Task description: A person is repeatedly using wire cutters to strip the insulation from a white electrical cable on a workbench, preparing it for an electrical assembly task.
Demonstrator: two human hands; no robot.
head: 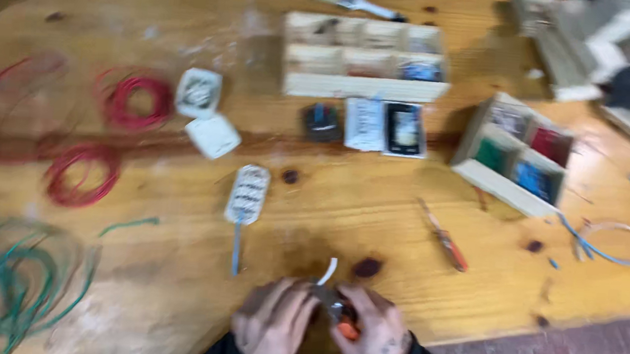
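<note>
Both my hands meet at the near table edge: my left hand (271, 325) pinches a short white wire (329, 271), my right hand (376, 333) is closed round small orange-handled pliers (342, 317). The wire looks light, springy and slick; I judge it best gripped near the jaws. Farther back lie flat white and black rectangular packets (385, 127).

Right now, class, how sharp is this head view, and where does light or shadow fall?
Head view: motion blur smears everything, hands and red wire coils included; even light on the table; soft shadow beside the wooden box.
</note>
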